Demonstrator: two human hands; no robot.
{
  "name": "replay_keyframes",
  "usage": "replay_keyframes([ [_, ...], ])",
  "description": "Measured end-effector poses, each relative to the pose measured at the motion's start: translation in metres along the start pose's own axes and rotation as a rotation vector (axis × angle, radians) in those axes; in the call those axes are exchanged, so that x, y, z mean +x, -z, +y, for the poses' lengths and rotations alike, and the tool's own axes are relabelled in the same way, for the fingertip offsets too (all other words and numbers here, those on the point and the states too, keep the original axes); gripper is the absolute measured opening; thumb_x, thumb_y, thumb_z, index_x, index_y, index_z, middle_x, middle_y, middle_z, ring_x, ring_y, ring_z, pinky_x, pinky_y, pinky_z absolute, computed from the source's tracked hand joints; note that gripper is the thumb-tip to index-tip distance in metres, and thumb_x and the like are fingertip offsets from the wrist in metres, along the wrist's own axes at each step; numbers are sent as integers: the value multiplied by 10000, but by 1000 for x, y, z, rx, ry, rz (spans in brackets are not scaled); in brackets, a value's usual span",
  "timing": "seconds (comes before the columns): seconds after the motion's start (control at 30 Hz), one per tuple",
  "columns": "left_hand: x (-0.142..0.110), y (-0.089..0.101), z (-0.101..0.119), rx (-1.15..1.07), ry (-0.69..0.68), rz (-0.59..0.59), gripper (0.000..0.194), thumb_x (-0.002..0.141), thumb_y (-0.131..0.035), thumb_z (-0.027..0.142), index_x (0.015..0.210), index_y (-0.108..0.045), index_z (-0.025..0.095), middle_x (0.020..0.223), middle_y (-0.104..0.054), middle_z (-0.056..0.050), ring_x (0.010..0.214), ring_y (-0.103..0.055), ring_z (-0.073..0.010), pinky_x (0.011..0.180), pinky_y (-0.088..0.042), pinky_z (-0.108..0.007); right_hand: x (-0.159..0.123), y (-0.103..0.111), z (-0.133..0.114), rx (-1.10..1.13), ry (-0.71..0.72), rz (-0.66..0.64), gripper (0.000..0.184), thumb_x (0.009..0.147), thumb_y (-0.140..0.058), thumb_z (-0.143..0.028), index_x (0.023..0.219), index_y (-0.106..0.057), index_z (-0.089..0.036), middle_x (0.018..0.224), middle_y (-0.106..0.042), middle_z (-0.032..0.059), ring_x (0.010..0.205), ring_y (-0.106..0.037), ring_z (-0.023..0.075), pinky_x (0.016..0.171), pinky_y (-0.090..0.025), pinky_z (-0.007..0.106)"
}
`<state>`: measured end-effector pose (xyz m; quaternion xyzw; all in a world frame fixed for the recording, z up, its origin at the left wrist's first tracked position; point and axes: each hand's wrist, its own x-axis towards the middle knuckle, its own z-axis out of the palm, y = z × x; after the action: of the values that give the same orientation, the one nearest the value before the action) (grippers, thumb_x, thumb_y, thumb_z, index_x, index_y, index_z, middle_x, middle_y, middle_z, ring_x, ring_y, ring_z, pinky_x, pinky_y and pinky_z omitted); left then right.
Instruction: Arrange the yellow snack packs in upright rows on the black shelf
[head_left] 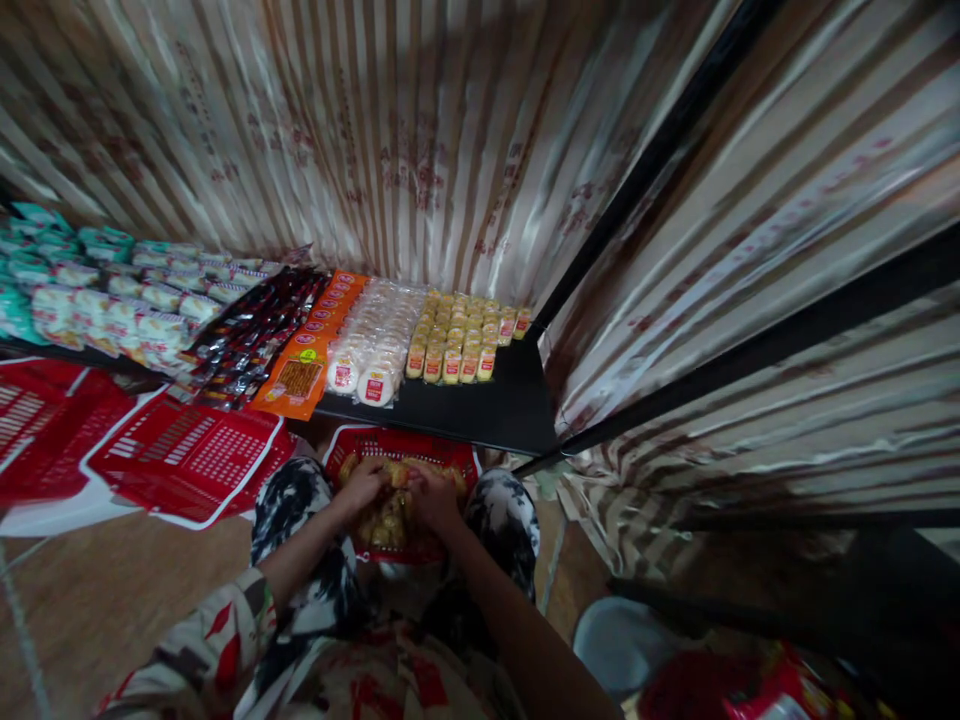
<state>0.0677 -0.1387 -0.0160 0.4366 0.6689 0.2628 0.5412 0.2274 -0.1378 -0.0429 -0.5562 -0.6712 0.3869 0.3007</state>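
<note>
A red plastic basket (450, 453) sits on the floor between my knees, filled with yellow packaged snacks (386, 525). My left hand (361, 485) reaches into the basket from the left with fingers curled on the packets. My right hand (431, 495) is beside it, fingers also closed over the packets. Above the basket, a black shelf (510, 405) carries rows of the same small yellow packets (461, 335).
The shelf also holds white round packets (373, 345), orange packs (311, 345), dark red wrappers (251, 330) and green-white bags (97, 290). Empty red baskets (187, 455) lie on the floor at left. A striped curtain (420, 140) hangs behind. A grey stool (622, 640) stands at lower right.
</note>
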Motion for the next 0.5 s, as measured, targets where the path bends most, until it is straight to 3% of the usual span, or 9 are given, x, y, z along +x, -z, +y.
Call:
replay_keyframes([
  [0.13,-10,12,32,-106,-46,-100,144,609,-476,229,661,-591,161,548,-546,28,509,-475,-102,534,-374,-213,-6,20,-20,-157,109,40,357,742,-556,-168,1086,-639,-218,941,-604,44,726,-583,129,713,-493,244],
  [0.27,-15,17,59,-86,-166,-154,148,593,-458,265,587,-559,158,532,-521,22,516,-456,-104,519,-349,-218,-16,39,-37,-279,193,83,348,772,-590,-259,1118,-613,-238,988,-573,49,823,-578,153,755,-486,258],
  [0.4,-9,9,76,-37,-243,-166,190,610,-440,325,554,-525,165,510,-506,20,509,-449,-111,512,-340,-229,-22,55,-48,-344,248,188,368,760,-624,-315,1112,-603,-209,1016,-576,76,955,-559,206,844,-473,310],
  [0.5,1,-2,89,27,-302,-171,191,617,-437,332,540,-503,170,500,-492,28,500,-437,-109,498,-321,-227,-23,67,-51,-356,249,253,362,759,-619,-282,1110,-589,-197,997,-590,76,943,-565,209,848,-478,326],
])
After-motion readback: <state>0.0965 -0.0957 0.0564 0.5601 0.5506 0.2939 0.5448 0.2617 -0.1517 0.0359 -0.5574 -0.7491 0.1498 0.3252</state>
